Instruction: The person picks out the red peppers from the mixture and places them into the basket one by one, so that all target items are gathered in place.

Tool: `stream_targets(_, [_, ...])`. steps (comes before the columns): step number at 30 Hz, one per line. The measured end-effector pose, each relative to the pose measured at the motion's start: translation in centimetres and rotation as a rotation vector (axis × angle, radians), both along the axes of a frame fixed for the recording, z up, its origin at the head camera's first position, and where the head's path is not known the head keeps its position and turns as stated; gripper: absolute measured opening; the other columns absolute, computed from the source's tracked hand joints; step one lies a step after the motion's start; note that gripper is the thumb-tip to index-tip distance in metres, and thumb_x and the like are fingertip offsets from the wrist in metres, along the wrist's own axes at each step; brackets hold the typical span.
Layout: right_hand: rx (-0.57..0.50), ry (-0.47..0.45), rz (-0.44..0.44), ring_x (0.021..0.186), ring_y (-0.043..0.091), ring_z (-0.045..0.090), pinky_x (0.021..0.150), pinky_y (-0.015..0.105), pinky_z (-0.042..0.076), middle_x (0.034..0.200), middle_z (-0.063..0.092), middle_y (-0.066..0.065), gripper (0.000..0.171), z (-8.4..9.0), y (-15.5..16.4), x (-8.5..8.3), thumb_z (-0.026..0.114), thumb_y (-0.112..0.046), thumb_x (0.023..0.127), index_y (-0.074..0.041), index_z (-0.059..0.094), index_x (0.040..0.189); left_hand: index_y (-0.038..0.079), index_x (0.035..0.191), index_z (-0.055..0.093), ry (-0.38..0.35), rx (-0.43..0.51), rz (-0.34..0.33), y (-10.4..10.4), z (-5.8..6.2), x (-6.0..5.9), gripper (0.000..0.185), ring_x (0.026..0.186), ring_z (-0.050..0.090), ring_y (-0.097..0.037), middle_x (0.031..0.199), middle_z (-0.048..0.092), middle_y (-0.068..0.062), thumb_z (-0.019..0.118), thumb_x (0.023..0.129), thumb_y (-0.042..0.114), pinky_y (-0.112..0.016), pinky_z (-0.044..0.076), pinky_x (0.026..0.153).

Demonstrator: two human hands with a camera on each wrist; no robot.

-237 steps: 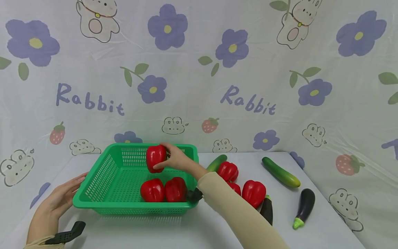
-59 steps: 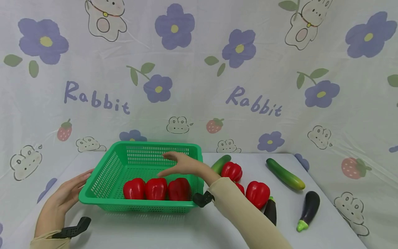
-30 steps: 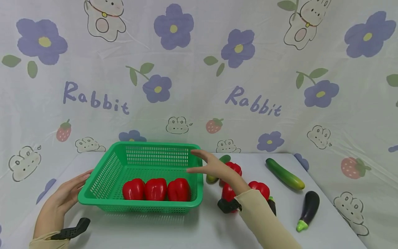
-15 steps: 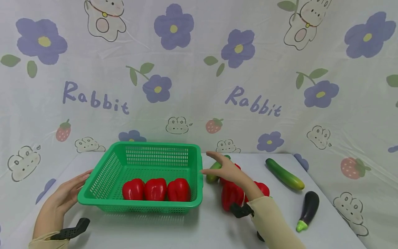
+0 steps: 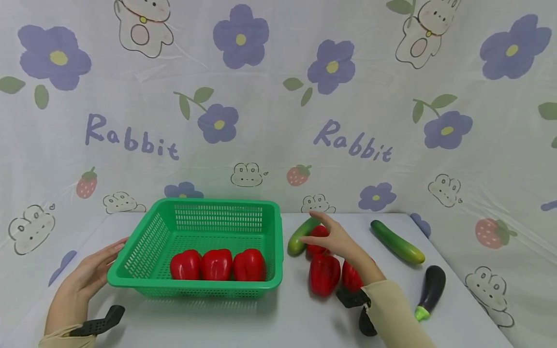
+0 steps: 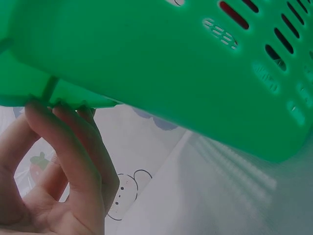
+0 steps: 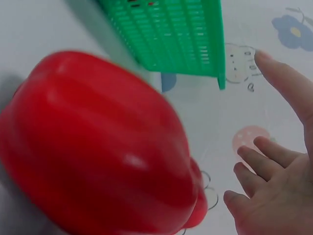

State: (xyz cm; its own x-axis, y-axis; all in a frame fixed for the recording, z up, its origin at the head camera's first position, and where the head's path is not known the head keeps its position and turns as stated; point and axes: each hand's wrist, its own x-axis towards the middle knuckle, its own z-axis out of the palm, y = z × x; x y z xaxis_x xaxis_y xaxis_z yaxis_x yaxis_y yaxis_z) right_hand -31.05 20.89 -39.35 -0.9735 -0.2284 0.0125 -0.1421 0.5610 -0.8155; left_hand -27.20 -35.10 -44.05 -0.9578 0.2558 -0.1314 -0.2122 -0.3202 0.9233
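My left hand (image 5: 90,273) touches the left side of the green plastic basket (image 5: 191,285) with its fingertips. In the left wrist view those fingers (image 6: 73,147) meet the underside of the rim. Three red bell peppers (image 5: 216,265) stand in a row along the basket's near side. My right hand (image 5: 337,241), thumb and fingers spread and holding nothing, hovers over a red bell pepper (image 5: 316,246) right of the basket. Closer to me are another red bell pepper (image 5: 324,274) and one (image 5: 351,275) partly hidden by the right wrist. A pepper (image 7: 98,147) looms large in the right wrist view.
A cucumber (image 5: 300,238) lies between the basket and the loose peppers. Further right are a second cucumber (image 5: 397,242) and an eggplant (image 5: 431,291). A dark eggplant (image 5: 367,325) shows partly beneath the right forearm. A printed curtain (image 5: 278,121) hangs behind the white table (image 5: 209,328).
The right hand put a third pepper into the basket and let it go. It then moved right, empty, out over the loose peppers. The left hand stayed at the basket's side.
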Motion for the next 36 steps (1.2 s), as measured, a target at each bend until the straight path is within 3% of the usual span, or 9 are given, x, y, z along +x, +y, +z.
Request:
stream_targets(4, [-0.02,-0.038,-0.033,0.126,0.034,0.035,0.077,0.042,0.053,0.148,0.026,0.006,0.081,-0.4,0.7,0.0,0.072,-0.042,0.074,-0.032,0.026,0.141,0.027,0.109,0.065,0.003,0.004,-0.008,0.0,0.1,0.1,0.031,0.098,0.062,-0.007,0.107,0.065,0.014,0.04,0.098,0.015,-0.026,0.052,0.08])
stream_targets(13, [0.004,-0.038,-0.065,0.133,0.038,0.026,0.096,0.058,0.038,0.148,0.024,0.012,0.09,-1.5,2.2,-0.2,0.071,-0.043,0.074,-0.022,0.02,0.145,0.027,0.11,0.065,0.018,0.012,-0.023,0.0,0.2,0.1,0.031,0.098,0.062,-0.007,0.108,0.065,0.014,0.038,0.098,0.014,-0.025,0.052,0.08])
stream_targets(20, [-0.003,-0.055,-0.078,0.135,0.039,0.023,0.103,0.057,0.03,0.148,0.025,0.013,0.084,-2.0,2.7,-0.5,0.07,-0.036,0.077,-0.015,0.023,0.143,0.026,0.11,0.065,0.007,0.03,-0.025,-0.1,0.0,0.0,0.031,0.099,0.062,-0.008,0.109,0.065,0.013,0.038,0.098,0.014,-0.026,0.052,0.08])
stream_targets(28, [0.054,-0.064,-0.124,0.123,0.035,0.041,0.094,0.051,0.043,0.138,0.039,0.018,0.078,-2.5,2.4,-0.9,0.07,-0.031,0.078,-0.01,0.028,0.141,0.025,0.111,0.064,0.025,0.051,-0.04,-0.2,0.0,0.0,0.033,0.099,0.062,-0.008,0.109,0.065,0.011,0.036,0.098,0.013,-0.026,0.052,0.081])
stream_targets(36, [0.079,-0.068,-0.156,0.118,0.034,0.045,0.094,0.051,0.043,0.132,0.045,0.019,0.076,-2.7,2.2,-1.1,0.07,-0.028,0.078,-0.008,0.029,0.139,0.024,0.111,0.065,0.025,0.06,-0.035,-0.1,-0.1,0.0,0.033,0.099,0.063,-0.008,0.109,0.065,0.011,0.036,0.098,0.012,-0.025,0.052,0.08])
